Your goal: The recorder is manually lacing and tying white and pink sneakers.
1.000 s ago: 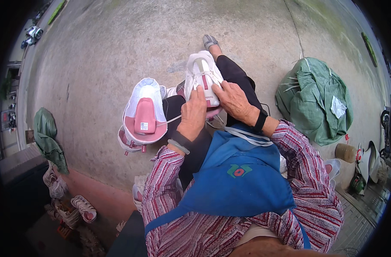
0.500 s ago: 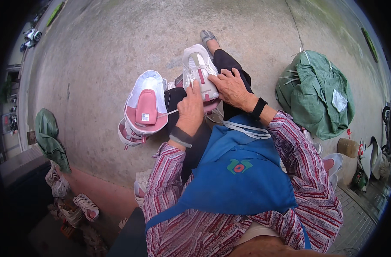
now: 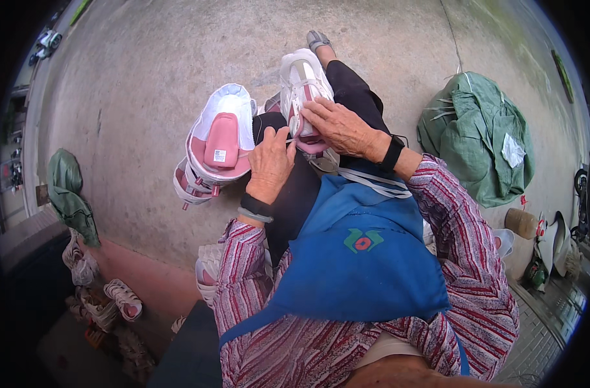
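Note:
Over my knee lies a white and pink shoe upper (image 3: 302, 73) with white lacing down its front. My right hand (image 3: 346, 131) grips its near end, fingers bent over the tongue area. My left hand (image 3: 269, 167) is closed beside that same end, thumb and forefinger pinching a short white lace (image 3: 291, 140). To the left is a stack of similar shoe uppers (image 3: 242, 134), white-lined with a pink padded tongue on top. What lies under my right fingers is hidden.
A big green sack (image 3: 466, 136) stands at the right, near a plastic jug (image 3: 522, 223). A smaller green sack (image 3: 72, 194) lies at the far left, above several white shoes (image 3: 123, 299). A blue apron (image 3: 366, 278) covers my lap, with white strings (image 3: 375, 183) across it.
The shoe upper has tipped, so its near end now faces my hands less flatly. My left hand has drawn back toward me and left, from on top of the upper to beside it.

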The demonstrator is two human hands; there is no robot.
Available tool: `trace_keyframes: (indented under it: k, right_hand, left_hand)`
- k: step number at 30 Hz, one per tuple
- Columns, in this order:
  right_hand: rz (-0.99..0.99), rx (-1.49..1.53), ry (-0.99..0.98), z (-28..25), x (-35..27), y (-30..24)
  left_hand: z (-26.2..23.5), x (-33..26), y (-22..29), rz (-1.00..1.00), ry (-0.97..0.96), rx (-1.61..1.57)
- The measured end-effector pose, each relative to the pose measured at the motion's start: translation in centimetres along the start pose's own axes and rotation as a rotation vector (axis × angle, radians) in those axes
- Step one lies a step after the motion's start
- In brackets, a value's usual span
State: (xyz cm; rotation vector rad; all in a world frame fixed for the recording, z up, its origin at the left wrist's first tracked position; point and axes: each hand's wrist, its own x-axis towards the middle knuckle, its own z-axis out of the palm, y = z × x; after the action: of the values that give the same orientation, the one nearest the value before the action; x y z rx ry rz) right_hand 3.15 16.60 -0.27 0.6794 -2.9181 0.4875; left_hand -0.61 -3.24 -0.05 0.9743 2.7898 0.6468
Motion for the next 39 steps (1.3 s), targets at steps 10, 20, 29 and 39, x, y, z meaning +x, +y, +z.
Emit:
trace_keyframes:
  k: [10,20,29,39]
  right_hand:
    - [0.008,-0.07,0.029,0.6,-1.5,0.5]
    - [0.336,0.377,0.02,-8.1,-6.8,2.2]
    - [0.282,0.263,-0.211,-4.8,-11.5,-3.5]
    - [0.459,0.542,-0.086,-6.8,-11.4,-1.2]
  left_hand:
    - [1.7,-4.7,-3.6,-0.273,0.32,-0.451]
    - [-2.9,-0.2,1.8,-0.115,0.244,-0.683]
    - [-0.2,-2.7,4.4,-0.165,-0.047,-0.738]
    - [1.3,-3.4,5.2,-0.191,-0.213,-0.73]
